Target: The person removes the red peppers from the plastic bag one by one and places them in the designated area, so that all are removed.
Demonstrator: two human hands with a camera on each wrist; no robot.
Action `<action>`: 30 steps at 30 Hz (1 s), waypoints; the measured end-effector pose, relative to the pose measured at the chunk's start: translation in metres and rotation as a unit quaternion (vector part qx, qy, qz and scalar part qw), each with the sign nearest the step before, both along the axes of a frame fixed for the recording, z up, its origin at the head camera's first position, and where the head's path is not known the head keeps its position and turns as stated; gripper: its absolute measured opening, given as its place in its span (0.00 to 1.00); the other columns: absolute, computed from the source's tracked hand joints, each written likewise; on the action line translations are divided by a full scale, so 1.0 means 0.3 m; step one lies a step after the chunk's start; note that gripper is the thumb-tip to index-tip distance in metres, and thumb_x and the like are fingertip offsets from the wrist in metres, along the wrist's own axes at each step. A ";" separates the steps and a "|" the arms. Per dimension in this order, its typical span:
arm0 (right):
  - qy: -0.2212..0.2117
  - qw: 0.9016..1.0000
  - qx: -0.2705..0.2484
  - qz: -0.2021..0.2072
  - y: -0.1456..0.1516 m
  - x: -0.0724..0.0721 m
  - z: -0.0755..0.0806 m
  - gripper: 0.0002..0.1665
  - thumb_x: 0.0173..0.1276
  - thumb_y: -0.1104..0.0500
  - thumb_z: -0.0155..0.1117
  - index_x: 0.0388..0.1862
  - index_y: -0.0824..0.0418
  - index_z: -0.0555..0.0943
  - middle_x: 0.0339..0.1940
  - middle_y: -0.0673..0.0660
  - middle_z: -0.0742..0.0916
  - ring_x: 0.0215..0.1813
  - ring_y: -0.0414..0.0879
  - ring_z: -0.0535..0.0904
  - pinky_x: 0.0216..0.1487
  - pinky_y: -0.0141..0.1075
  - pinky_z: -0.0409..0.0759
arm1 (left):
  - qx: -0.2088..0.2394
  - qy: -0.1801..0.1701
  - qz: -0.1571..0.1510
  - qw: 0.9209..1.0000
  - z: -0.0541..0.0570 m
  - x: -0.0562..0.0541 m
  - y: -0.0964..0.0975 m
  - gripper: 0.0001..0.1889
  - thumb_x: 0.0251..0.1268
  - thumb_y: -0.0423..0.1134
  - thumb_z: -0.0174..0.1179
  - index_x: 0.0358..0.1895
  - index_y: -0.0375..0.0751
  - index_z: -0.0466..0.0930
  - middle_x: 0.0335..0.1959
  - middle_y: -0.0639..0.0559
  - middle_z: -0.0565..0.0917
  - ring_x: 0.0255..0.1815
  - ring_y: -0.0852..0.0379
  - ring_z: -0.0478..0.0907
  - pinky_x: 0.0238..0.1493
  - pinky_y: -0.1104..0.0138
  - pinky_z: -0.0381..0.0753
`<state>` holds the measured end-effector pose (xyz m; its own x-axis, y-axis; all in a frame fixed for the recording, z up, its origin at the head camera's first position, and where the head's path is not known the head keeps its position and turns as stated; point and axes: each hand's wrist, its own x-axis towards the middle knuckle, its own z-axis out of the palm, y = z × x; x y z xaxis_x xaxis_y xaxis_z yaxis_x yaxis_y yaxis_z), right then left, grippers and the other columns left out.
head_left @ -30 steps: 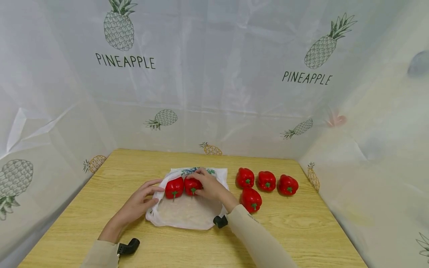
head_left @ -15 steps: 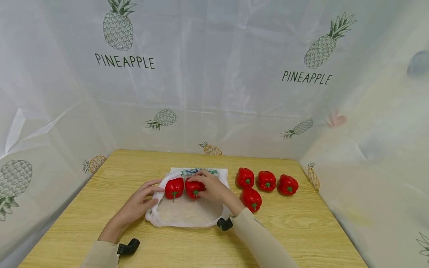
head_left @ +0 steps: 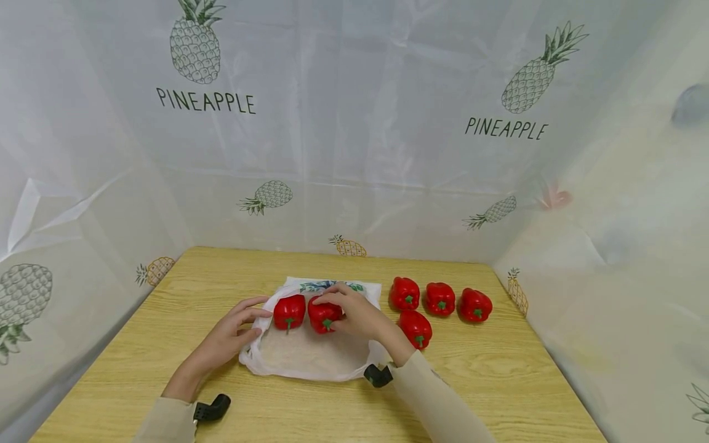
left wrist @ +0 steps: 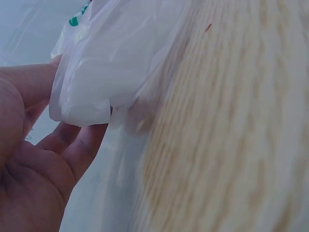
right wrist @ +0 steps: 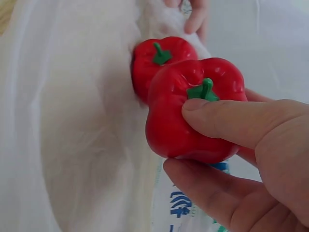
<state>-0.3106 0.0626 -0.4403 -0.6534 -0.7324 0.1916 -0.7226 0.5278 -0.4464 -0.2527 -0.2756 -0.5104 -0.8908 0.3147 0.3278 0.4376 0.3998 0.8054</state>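
A white plastic bag (head_left: 310,363) lies on the table with its mouth toward me. Just inside sits a red bell pepper (head_left: 289,311) with a green stem, on the left. Close to its right, my right hand (head_left: 354,312) grips a second bell pepper (right wrist: 193,123), thumb beside the stem and fingers around the far side. My left hand (head_left: 229,332) holds the bag's left edge (left wrist: 82,96) between thumb and fingers. Part of the gripped pepper is hidden behind the fingers.
Several more red bell peppers (head_left: 440,299) stand on the wooden table (head_left: 498,381) to the right of the bag. A white curtain (head_left: 354,154) printed with pineapples hangs around the back and sides.
My right hand has shifted slightly right and toward me with the gripped bell pepper, widening the gap to the other one. The left hand stays at the bag's edge.
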 end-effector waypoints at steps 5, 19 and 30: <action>-0.004 1.000 -0.011 0.005 0.015 0.025 0.019 0.31 0.70 0.66 0.75 0.70 0.50 0.82 0.70 0.55 0.78 0.68 0.51 0.77 0.53 0.29 0.83 | -0.005 0.004 -0.001 1.000 -0.003 -0.003 0.000 0.17 0.76 0.28 0.63 0.62 0.48 0.85 0.80 0.44 0.66 0.69 0.36 0.75 0.63 0.65 0.79; -0.014 1.000 -0.025 -0.006 0.066 0.063 0.010 0.30 0.69 0.66 0.76 0.69 0.51 0.83 0.72 0.55 0.77 0.71 0.51 0.72 0.52 0.27 0.82 | -0.002 0.005 0.000 1.000 -0.001 -0.001 0.002 0.17 0.76 0.28 0.63 0.62 0.47 0.85 0.80 0.44 0.67 0.67 0.37 0.77 0.61 0.68 0.80; -0.036 0.998 -0.040 -0.013 0.123 0.085 0.001 0.32 0.69 0.67 0.75 0.70 0.50 0.81 0.75 0.55 0.75 0.71 0.51 0.75 0.56 0.31 0.83 | 0.000 0.002 -0.003 1.000 -0.008 -0.005 -0.004 0.17 0.76 0.28 0.63 0.62 0.47 0.85 0.80 0.44 0.66 0.68 0.35 0.76 0.60 0.69 0.80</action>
